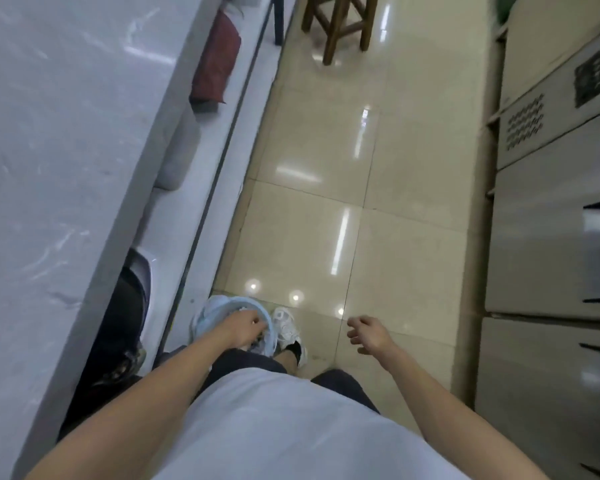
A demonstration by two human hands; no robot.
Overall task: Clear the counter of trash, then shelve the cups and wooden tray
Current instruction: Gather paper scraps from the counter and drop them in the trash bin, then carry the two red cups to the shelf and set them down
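Left hand (245,329) over bin rim (201,311)

both bare forearms reach down and forward, the left hand (244,328) lowered with its fingers bent downward, the right hand (368,332) held free, fingers loosely curled, holding nothing.

White T-shirt (274,427), dark shorts (250,365), white sneaker (286,325), bare forearms

A pale blue trash bin (207,311) stands on the floor beside the grey marble counter (49,168).
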